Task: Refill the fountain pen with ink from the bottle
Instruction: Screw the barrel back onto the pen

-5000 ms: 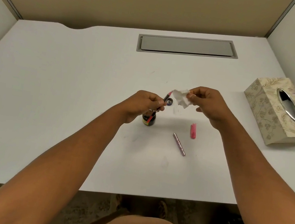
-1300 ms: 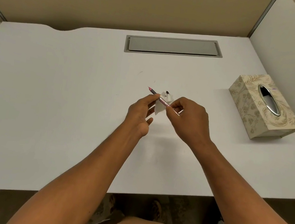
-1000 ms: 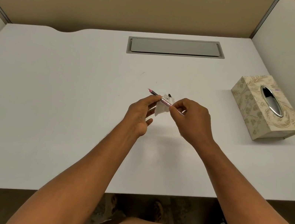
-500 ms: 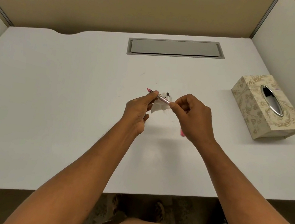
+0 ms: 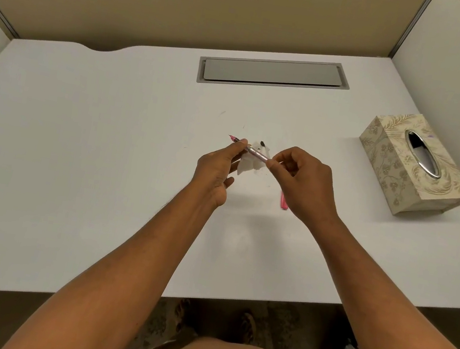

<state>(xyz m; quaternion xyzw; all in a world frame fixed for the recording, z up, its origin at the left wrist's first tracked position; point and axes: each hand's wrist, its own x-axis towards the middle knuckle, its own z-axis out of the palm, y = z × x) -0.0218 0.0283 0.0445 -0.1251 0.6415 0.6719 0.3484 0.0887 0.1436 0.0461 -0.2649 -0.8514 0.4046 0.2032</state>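
A person stands at a white desk (image 5: 70,178), both bare arms reaching over its middle. The left hand (image 5: 218,166) pinches the front part of a slim pink fountain pen (image 5: 249,149) between thumb and fingertips, its other fingers loosely spread. The right hand (image 5: 302,183) has its fingers curled and pinches the back end of the same pen. The pen is held level above the desk, its pink tip pointing left and away toward the far edge.

A crumpled white tissue (image 5: 250,162) with a dark ink blot near its top sits just behind and below the pen, between the two hands; whether a hand holds it or it lies on the desk cannot be told. A pink pen cap (image 5: 283,200) lies on the desk, partly hidden under the right hand.

Compared with five seconds ago, the pen parts are now joined into one piece: the silvery barrel that lay loose on the desk is gone from there and both hands now hold a single pen. The ink bottle seen under the left hand then cannot be seen now. In the last half second almost nothing has shifted.

A patterned tissue box (image 5: 405,173) stands near the right edge. A grey cable hatch (image 5: 273,73) is set into the desk near the far edge.
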